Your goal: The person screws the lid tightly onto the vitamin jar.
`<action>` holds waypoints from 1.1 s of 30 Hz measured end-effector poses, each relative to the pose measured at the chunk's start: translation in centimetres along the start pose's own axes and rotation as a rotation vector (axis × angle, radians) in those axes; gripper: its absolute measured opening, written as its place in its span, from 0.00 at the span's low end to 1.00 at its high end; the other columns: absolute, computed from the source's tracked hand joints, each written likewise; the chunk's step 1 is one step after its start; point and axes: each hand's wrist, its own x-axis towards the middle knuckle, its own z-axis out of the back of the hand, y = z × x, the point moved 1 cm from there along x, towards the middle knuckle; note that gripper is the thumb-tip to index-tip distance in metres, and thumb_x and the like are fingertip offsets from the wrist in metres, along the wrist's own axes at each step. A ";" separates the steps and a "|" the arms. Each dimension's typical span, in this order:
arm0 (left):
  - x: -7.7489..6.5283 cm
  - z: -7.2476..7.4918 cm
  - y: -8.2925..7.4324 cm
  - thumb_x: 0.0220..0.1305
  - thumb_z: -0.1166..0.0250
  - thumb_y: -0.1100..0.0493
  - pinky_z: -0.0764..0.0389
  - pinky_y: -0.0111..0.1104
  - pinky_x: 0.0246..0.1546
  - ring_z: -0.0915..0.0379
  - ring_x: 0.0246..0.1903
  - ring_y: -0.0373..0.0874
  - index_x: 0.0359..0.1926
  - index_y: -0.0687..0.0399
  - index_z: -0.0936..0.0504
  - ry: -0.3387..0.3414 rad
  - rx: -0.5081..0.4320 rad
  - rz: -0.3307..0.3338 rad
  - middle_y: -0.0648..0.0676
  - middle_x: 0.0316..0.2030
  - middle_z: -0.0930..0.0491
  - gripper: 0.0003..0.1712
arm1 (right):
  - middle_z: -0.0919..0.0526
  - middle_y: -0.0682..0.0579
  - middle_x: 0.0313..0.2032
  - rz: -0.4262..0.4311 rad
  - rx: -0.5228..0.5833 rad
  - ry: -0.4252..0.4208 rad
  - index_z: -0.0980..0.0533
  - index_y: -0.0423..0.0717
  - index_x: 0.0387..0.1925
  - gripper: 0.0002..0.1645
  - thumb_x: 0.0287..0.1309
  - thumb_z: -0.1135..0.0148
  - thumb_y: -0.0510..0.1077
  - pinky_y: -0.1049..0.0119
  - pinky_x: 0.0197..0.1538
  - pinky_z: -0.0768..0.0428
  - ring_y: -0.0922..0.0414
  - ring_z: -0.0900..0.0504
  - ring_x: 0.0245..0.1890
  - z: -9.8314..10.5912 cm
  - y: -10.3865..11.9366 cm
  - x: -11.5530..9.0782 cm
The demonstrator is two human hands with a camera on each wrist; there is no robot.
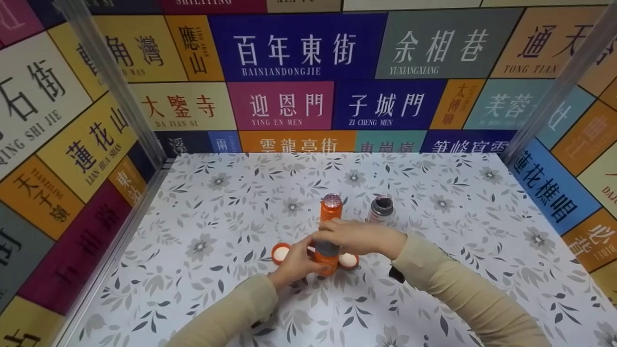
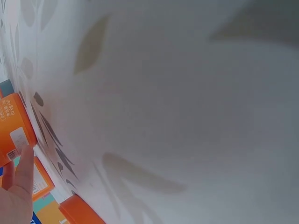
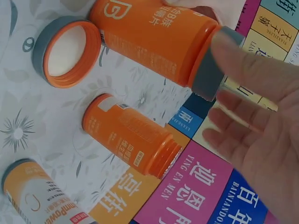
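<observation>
An orange bottle [image 3: 156, 37] with a grey cap [image 3: 210, 65] stands between my hands. My left hand [image 1: 295, 262] holds the bottle low on its body; in the left wrist view a finger lies against its label. From above, my right hand [image 1: 359, 236] grips the cap, thumb on one side and fingertips at the other. Just beyond is a second orange bottle [image 1: 331, 209], uncapped, its threaded neck showing in the right wrist view. Two caps lie inside up, showing white liners: one cap [image 1: 281, 253] left of the held bottle, the other cap [image 1: 348, 260] close on its right.
A white and orange bottle [image 3: 42, 196], dark and open at its top in the head view, stands to the right beyond my right hand. The table [image 1: 202, 289] has a leaf and flower print. Walls [image 1: 299, 48] with coloured street-name panels enclose its back and sides.
</observation>
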 end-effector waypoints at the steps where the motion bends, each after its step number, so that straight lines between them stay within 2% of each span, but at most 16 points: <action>1: 0.0 0.0 0.0 0.43 0.28 0.63 0.23 0.34 0.38 0.25 0.39 0.48 0.54 0.59 0.30 -0.004 0.004 -0.006 0.56 0.45 0.25 0.34 | 0.31 0.48 0.51 0.035 -0.021 0.000 0.37 0.52 0.63 0.38 0.49 0.36 0.35 0.62 0.48 0.26 0.54 0.30 0.48 0.0 -0.1 -0.1; 4: 0.0 -0.1 0.0 0.44 0.28 0.63 0.23 0.33 0.37 0.25 0.38 0.49 0.54 0.60 0.30 -0.008 0.009 -0.008 0.57 0.44 0.25 0.34 | 0.31 0.49 0.44 0.077 -0.061 -0.015 0.33 0.56 0.61 0.33 0.53 0.40 0.34 0.66 0.39 0.27 0.57 0.32 0.39 -0.1 -0.3 -0.1; 8: 0.0 -0.3 -0.1 0.44 0.28 0.62 0.24 0.31 0.35 0.25 0.37 0.48 0.52 0.59 0.30 -0.009 0.016 0.007 0.55 0.42 0.25 0.32 | 0.32 0.50 0.38 0.038 -0.053 0.003 0.29 0.53 0.57 0.29 0.51 0.37 0.37 0.68 0.36 0.31 0.58 0.34 0.33 0.0 -0.5 0.0; 13: 0.0 -0.4 -0.1 0.44 0.28 0.61 0.24 0.30 0.36 0.25 0.37 0.47 0.50 0.57 0.29 -0.007 0.010 0.013 0.54 0.42 0.25 0.30 | 0.29 0.50 0.39 -0.038 -0.033 0.049 0.28 0.47 0.49 0.25 0.48 0.33 0.46 0.64 0.41 0.27 0.58 0.30 0.35 0.1 -0.6 0.5; 18: -0.2 -0.2 0.0 0.45 0.28 0.61 0.24 0.31 0.38 0.25 0.37 0.46 0.50 0.55 0.28 -0.009 0.019 0.016 0.53 0.42 0.25 0.29 | 0.25 0.53 0.43 -0.057 0.033 0.055 0.31 0.47 0.52 0.30 0.51 0.36 0.56 0.64 0.44 0.26 0.60 0.28 0.38 -1.1 -1.7 0.9; 21: -0.1 -0.4 -0.1 0.46 0.28 0.60 0.23 0.32 0.38 0.25 0.37 0.46 0.49 0.55 0.28 -0.014 0.014 0.012 0.53 0.42 0.25 0.28 | 0.24 0.55 0.40 -0.075 0.136 0.002 0.31 0.48 0.51 0.29 0.51 0.38 0.58 0.66 0.39 0.27 0.61 0.27 0.34 -2.3 -2.6 0.5; 25: -0.2 -0.6 0.0 0.46 0.29 0.60 0.23 0.31 0.37 0.25 0.36 0.46 0.49 0.56 0.28 -0.025 0.000 0.000 0.53 0.42 0.24 0.27 | 0.23 0.57 0.33 -0.106 0.242 -0.124 0.32 0.47 0.52 0.29 0.51 0.38 0.57 0.68 0.33 0.28 0.62 0.27 0.29 -4.4 -3.1 0.1; 28: -0.3 -0.6 0.0 0.46 0.29 0.61 0.24 0.30 0.37 0.24 0.36 0.45 0.49 0.55 0.28 -0.025 -0.010 0.012 0.53 0.42 0.24 0.27 | 0.22 0.56 0.32 -0.119 0.233 -0.192 0.32 0.46 0.54 0.31 0.51 0.39 0.57 0.68 0.32 0.28 0.62 0.26 0.28 -5.3 -3.1 0.0; 33: -0.4 -0.5 0.0 0.46 0.29 0.62 0.24 0.30 0.36 0.25 0.35 0.43 0.50 0.55 0.28 -0.033 -0.011 0.035 0.53 0.42 0.24 0.28 | 0.21 0.54 0.32 -0.132 0.215 -0.279 0.30 0.45 0.53 0.31 0.51 0.39 0.57 0.66 0.32 0.27 0.60 0.25 0.28 -5.6 -2.5 0.0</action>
